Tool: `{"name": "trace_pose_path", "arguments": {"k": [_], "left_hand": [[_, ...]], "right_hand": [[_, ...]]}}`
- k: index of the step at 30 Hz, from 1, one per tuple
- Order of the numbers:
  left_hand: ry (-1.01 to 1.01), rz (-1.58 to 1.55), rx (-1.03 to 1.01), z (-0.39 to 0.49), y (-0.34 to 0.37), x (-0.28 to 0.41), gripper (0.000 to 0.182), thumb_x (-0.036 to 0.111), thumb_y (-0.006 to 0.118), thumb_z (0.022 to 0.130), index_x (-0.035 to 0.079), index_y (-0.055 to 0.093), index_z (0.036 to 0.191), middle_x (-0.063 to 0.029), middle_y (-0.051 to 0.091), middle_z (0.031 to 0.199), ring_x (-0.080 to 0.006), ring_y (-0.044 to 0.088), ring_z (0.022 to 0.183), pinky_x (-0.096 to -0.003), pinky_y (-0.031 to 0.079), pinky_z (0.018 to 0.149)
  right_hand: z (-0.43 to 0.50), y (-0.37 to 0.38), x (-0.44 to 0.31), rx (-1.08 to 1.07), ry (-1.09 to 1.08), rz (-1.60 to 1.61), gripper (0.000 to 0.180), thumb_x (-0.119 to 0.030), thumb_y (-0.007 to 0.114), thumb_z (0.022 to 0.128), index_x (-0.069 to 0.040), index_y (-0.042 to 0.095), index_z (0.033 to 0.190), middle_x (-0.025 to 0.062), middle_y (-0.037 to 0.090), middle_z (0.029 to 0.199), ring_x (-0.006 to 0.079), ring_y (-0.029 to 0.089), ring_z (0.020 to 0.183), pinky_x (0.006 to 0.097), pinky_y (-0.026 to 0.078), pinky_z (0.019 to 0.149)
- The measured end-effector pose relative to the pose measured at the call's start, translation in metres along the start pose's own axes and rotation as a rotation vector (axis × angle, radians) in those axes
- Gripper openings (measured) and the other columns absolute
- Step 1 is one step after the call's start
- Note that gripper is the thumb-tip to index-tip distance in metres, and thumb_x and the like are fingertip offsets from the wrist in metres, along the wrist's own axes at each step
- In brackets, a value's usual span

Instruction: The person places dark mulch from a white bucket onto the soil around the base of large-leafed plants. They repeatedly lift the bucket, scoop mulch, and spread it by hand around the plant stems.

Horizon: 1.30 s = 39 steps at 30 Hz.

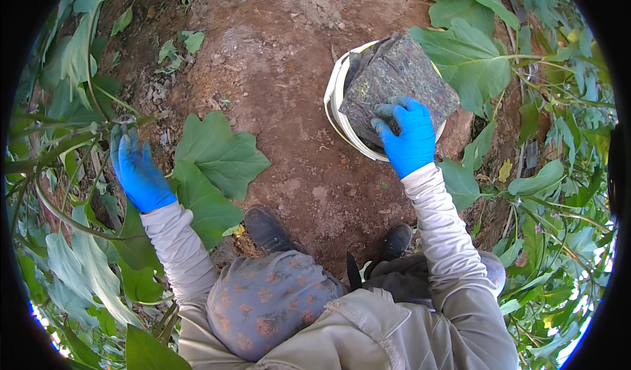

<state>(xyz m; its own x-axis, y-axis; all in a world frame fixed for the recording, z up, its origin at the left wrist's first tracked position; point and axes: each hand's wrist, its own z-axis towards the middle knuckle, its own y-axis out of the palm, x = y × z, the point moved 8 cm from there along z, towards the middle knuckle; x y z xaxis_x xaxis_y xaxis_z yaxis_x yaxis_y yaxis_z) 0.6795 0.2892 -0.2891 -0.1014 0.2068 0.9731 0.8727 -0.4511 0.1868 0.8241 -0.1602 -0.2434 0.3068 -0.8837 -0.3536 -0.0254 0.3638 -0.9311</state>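
Observation:
My right hand (405,136), in a blue glove, rests on a grey felt-like cloth (402,81) with its fingers bent; whether it pinches the fabric does not show. The cloth covers most of the mouth of a white plastic bucket (337,101) standing on the soil, so its contents are hidden. At the left, my left hand (139,173), gloved in blue too, reaches among the plants, its fingertips by a green stem (61,150). The fingers look nearly straight and close together, and their tips partly overlap the stems, so a hold on anything cannot be made out.
Large-leaved plants line both sides of a reddish dirt path (291,74). A broad leaf (222,150) hangs over the path beside my left hand, and another leaf (468,64) overhangs the bucket's right side. My dark shoes (268,229) are below, near a dark pointed object (353,271).

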Motion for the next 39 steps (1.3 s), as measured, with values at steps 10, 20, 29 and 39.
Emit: {"name": "trace_pose_path", "arguments": {"k": [10, 20, 29, 39], "left_hand": [[0.030, -0.065, 0.061, -0.002, -0.009, -0.005, 0.042, 0.018, 0.053, 0.092, 0.007, 0.048, 0.132, -0.0075, 0.053, 0.131, -0.0211, 0.048, 0.122, -0.0429, 0.029, 0.103], [-0.013, -0.085, 0.267, 0.000, -0.040, -0.027, 0.039, 0.019, 0.053, 0.090, 0.011, 0.051, 0.129, -0.0039, 0.053, 0.129, -0.0205, 0.050, 0.116, -0.0447, 0.028, 0.102], [0.154, -0.039, 0.341, 0.007, -0.049, -0.014, 0.039, 0.013, 0.052, 0.090, 0.009, 0.050, 0.129, -0.0092, 0.053, 0.129, -0.0207, 0.049, 0.117, -0.0422, 0.030, 0.103], [0.315, 0.915, -0.156, 0.081, -0.093, -0.150, 0.070, 0.014, 0.073, 0.071, 0.008, 0.045, 0.135, -0.0171, 0.049, 0.131, -0.0320, 0.048, 0.122, -0.0416, 0.040, 0.101]], "right_hand": [[0.008, -0.027, 0.067, 0.051, 0.458, 0.573, 0.016, -0.016, 0.065, 0.086, -0.003, 0.066, 0.095, 0.0106, 0.065, 0.099, 0.0208, 0.058, 0.094, 0.0335, 0.046, 0.085], [0.068, -0.080, -0.112, 0.252, -0.083, 0.570, 0.018, -0.014, 0.057, 0.093, -0.001, 0.059, 0.106, 0.0062, 0.059, 0.101, 0.0160, 0.055, 0.094, 0.0307, 0.045, 0.084], [0.149, 0.101, -0.240, -0.254, -0.133, 0.789, 0.032, -0.016, 0.061, 0.091, -0.004, 0.055, 0.120, 0.0090, 0.062, 0.111, 0.0170, 0.057, 0.102, 0.0312, 0.046, 0.090], [0.034, 0.045, -0.155, -0.162, -0.377, 0.541, 0.035, -0.004, 0.058, 0.088, -0.004, 0.055, 0.122, 0.0146, 0.062, 0.114, 0.0266, 0.061, 0.100, 0.0369, 0.049, 0.088]]}}
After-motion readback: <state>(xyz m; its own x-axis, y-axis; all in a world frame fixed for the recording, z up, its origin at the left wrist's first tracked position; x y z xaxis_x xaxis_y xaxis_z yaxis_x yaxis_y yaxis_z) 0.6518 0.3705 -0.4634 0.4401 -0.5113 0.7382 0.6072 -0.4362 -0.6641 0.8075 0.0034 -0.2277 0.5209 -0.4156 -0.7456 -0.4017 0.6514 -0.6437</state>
